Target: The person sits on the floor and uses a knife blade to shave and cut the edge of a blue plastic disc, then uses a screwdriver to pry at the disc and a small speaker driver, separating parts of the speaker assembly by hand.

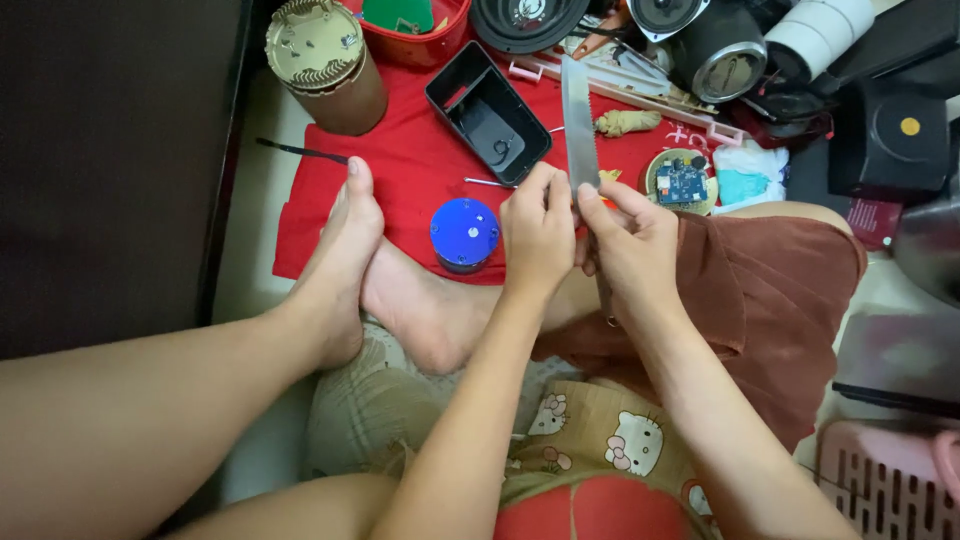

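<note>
Left hand (538, 232) and right hand (632, 240) together at centre, fingers (560, 190) pinched, forearms converging.

place: home floor, used for fixing things | signs: red cloth (400, 170), speakers (525, 20), circuit board (682, 185), pink basket (890, 480)

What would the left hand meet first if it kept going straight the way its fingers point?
Probably the black plastic housing just beyond the left hand on the red cloth; depth is unclear.
</note>
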